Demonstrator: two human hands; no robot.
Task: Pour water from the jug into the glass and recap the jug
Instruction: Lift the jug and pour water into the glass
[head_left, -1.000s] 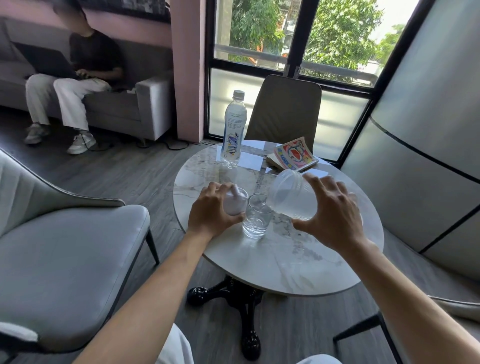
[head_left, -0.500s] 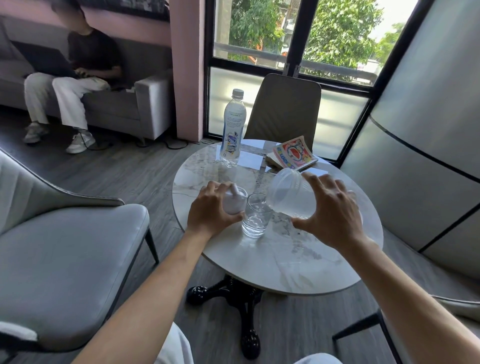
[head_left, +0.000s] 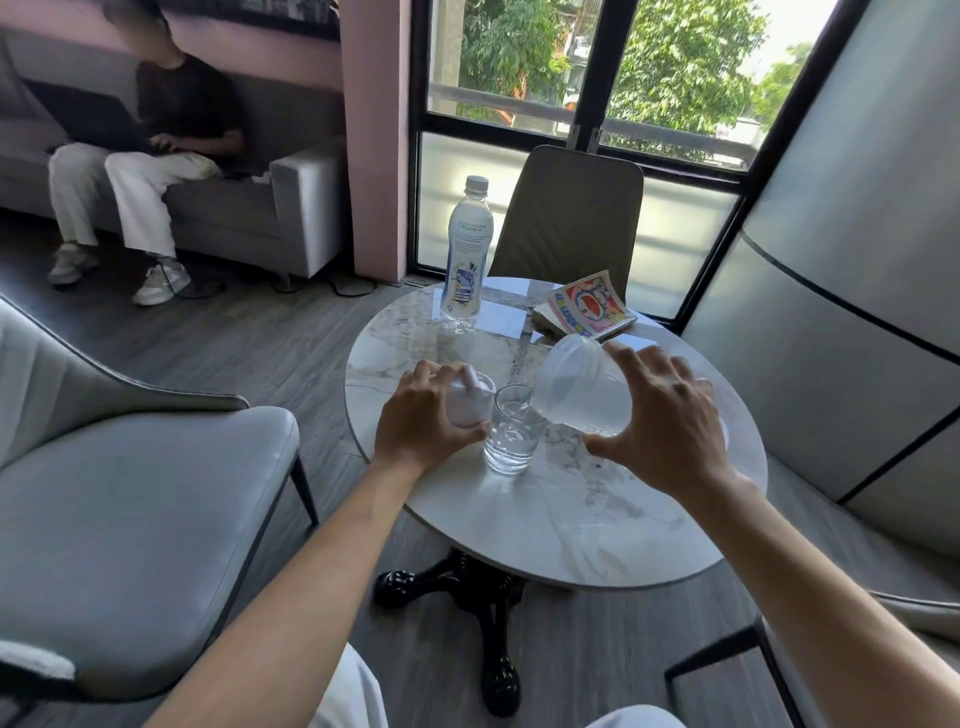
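A clear glass (head_left: 511, 431) stands on the round marble table (head_left: 597, 530), partly filled with water. My right hand (head_left: 670, 421) grips a translucent plastic jug (head_left: 576, 387), tilted with its open mouth over the rim of the glass. My left hand (head_left: 423, 418) rests on the table left of the glass, closed around the jug's white lid (head_left: 470, 397). The jug's far side is hidden behind my right hand.
A capped water bottle (head_left: 466, 254) stands at the table's far edge, with a colourful book (head_left: 589, 306) to its right. A grey armchair (head_left: 130, 509) is at my left, a brown chair (head_left: 571, 213) behind the table. A person sits on a sofa at far left.
Both hands, the tilted jug and the lid keep their places. Nothing has visibly shifted.
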